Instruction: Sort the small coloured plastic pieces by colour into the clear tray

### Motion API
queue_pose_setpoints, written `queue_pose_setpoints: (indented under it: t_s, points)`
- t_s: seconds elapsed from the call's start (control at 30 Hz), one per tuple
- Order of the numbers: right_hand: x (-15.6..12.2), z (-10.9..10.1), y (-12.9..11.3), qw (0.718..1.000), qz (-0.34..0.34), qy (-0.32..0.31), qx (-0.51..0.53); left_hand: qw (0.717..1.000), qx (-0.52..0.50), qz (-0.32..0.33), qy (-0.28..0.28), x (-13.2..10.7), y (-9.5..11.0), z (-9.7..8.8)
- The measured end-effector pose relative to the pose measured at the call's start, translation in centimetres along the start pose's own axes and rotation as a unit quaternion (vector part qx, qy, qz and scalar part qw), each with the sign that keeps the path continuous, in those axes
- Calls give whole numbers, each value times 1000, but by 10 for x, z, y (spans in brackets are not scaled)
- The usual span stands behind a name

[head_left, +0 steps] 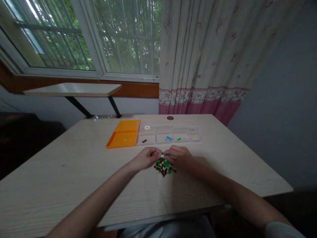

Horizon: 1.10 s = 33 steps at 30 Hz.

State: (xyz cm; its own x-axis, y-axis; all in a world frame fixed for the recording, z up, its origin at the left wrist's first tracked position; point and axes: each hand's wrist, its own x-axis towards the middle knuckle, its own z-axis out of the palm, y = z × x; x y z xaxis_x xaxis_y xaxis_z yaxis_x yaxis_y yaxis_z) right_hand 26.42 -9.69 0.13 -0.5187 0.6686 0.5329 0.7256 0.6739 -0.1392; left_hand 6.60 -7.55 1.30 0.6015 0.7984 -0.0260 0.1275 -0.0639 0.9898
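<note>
Table [61, 172] of pale wood bore an orange tray [123, 134] touching a clear compartment box [158, 130]. Left hand [145, 158] and right hand [179, 157] met over a pile of tiny coloured pieces [164, 166] near the box. Fingertips of both hands pinched one small multicoloured strip [167, 155] just above that pile.

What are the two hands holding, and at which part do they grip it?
A short strip of small coloured pieces, as far as can be seen: the left hand pinches its left end and the right hand its right end.
</note>
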Motion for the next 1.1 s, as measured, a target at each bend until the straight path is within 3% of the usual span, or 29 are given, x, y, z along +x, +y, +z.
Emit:
queue_pose_setpoints:
  t_s: [0.2, 0.4, 0.63, 0.87, 1.1]
  points:
    - [0, 0, -3, 1000, -5, -9, -14, 1000, 14, 5, 6, 1, -1, 2]
    - [1, -1, -2, 1000, 7, 14, 8, 992, 110, 31, 56, -1, 1, 3]
    - [4, -1, 2, 998, 11, 47, 49, 929, 316, 145, 126, -7, 10, 5]
    - [-1, -9, 19, 995, -23, -76, 52, 900, 349, 200, 168, -12, 17, -5]
    - [-1, -12, 18, 991, -14, -131, 31, 876, 371, 240, 193, -13, 14, -12]
